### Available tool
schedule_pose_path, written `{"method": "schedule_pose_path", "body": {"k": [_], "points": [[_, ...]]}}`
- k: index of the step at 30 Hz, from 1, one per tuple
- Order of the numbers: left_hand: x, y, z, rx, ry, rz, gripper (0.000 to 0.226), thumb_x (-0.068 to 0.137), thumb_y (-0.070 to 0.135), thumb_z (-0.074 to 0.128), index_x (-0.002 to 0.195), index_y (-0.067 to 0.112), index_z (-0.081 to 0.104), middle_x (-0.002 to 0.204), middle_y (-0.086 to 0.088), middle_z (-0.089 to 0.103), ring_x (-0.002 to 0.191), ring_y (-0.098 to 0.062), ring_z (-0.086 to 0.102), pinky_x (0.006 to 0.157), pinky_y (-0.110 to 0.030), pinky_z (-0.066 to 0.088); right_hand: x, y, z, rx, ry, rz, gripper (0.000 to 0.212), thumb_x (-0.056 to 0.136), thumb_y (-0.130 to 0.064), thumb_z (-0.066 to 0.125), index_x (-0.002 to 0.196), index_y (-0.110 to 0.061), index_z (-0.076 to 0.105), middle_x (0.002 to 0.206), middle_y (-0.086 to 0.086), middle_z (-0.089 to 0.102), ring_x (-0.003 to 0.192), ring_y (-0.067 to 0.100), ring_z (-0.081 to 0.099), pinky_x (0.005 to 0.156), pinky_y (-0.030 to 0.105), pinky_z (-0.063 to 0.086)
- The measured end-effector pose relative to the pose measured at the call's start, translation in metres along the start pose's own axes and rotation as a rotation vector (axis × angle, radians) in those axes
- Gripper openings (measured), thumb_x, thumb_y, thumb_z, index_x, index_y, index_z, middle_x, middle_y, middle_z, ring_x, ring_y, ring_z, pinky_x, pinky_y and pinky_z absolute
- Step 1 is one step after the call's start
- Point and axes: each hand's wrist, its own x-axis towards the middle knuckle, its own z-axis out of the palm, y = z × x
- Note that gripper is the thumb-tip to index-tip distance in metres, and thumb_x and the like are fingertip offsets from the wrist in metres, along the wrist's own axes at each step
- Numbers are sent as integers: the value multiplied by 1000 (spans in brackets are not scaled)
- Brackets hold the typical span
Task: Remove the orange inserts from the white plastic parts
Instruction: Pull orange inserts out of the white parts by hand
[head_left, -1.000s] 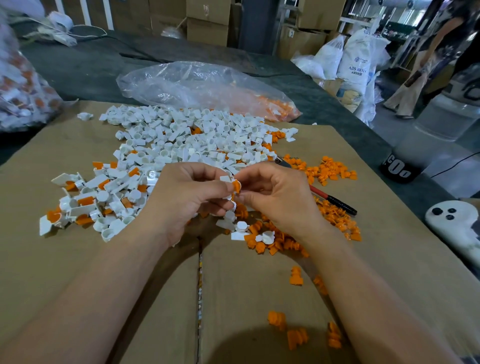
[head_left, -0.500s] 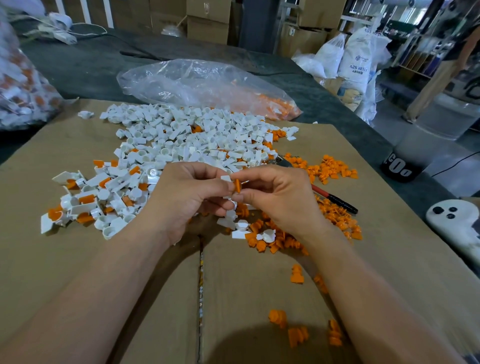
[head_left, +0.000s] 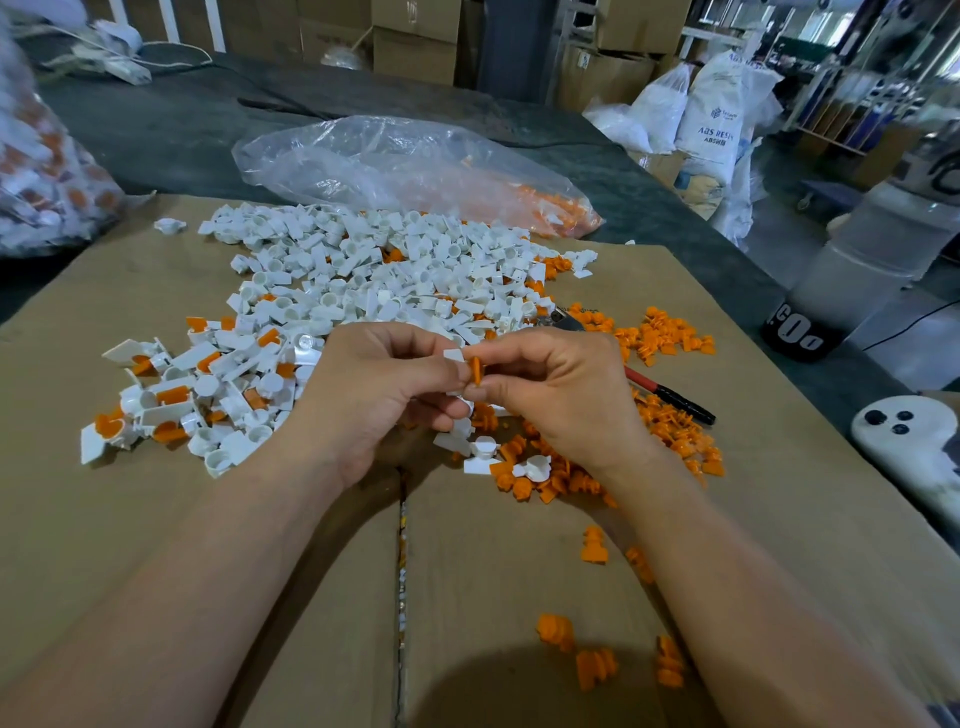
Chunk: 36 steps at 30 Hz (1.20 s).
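The left hand (head_left: 374, 400) pinches a white part (head_left: 453, 355). The right hand (head_left: 561, 400) pinches its insert (head_left: 475, 370), which stands upright just right of the part. I cannot tell whether it is free yet.

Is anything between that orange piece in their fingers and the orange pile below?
Nothing visible: the right hand pinches the orange insert in open air above the orange pile; the left hand holds the white part.
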Motion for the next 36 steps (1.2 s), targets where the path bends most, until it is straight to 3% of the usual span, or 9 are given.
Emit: {"method": "schedule_pose_path", "body": {"k": [20,23,25,29,32,36], "points": [[1,-2,0,8,-10,1,10,73,-6,67,70,4,64,54,-9,65,44,-13,62,41,-17,48,1,-1,-1,-49,-20,-29,31,72,0,72,97,-17,66,81,-17,65,76,2,67,72,18,54],[1,-1,0,3,-12,6,12,74,-7,66,68,4,64,53,-8,65,44,-14,61,41,-18,48,2,-3,-4,-46,-71,47,31,71,-4,74,91,-27,67,80,-17,66,77,2,67,73,19,55],[1,-1,0,-19,-6,10,14,74,-7,65,66,5,63,52,-8,64,44,-15,61,42,-18,50,2,-5,-8,-79,-99,104,33,69,-18,75,100,-26,65,87,-16,65,82,2,67,75,19,54],[3,-3,-1,-45,17,16,12,74,-4,65,68,5,62,52,-6,62,46,-16,62,45,-20,51,6,-6,-29,-256,-32,216,59,65,-48,64,119,-26,57,95,-20,61,88,-3,62,80,17,51],[3,-4,-2,-41,10,19,13,77,-5,63,70,5,61,52,-5,61,48,-15,61,45,-20,51,9,1,-51,-415,27,348,55,75,-45,67,125,-26,54,104,-14,61,92,-5,56,83,17,45],[4,-4,-2,-43,18,19,14,79,-6,61,72,6,59,52,-4,61,48,-14,62,44,-20,50,7,13,-76,-642,-55,586,70,77,-50,63,136,-18,43,136,1,49,121,16,47,96,32,38]]}}
